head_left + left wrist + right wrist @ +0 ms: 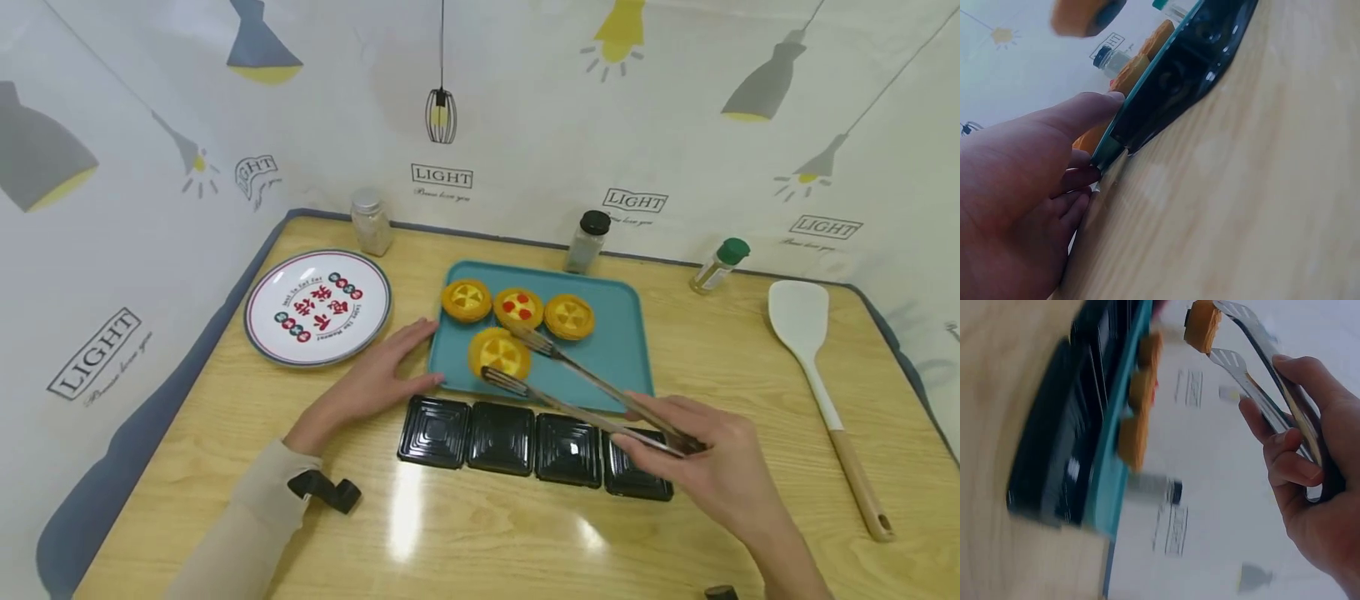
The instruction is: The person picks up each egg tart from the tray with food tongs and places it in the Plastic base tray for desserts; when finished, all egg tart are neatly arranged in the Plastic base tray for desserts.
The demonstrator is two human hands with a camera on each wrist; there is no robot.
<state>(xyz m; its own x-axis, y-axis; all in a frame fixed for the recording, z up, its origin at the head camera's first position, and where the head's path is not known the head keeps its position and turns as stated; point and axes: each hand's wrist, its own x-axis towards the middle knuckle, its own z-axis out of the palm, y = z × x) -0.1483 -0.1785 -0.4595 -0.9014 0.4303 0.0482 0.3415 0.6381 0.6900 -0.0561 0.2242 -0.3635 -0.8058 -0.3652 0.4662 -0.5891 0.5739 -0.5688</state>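
Observation:
My right hand (716,458) grips metal tongs (600,387) with slotted tips. Between those tips is an egg tart (1202,326) with a yellow top, raised above the teal tray (611,350). On the tray lie three more tarts in a row: a plain-topped one (467,301) at left, one with red pieces (518,308) in the middle, another yellow one (569,317) at right. My left hand (371,375) touches the tray's left edge, thumb by the near corner and fingers extended. In the left wrist view, the thumb (1094,109) rests against the rim.
Several black square plastic trays (501,437) line up before the teal tray. A printed white plate (318,308) sits at left. Behind stand a silver-capped jar (371,223), a black-capped jar (587,242) and a green-capped jar (720,265). A white spatula (806,333) lies at right.

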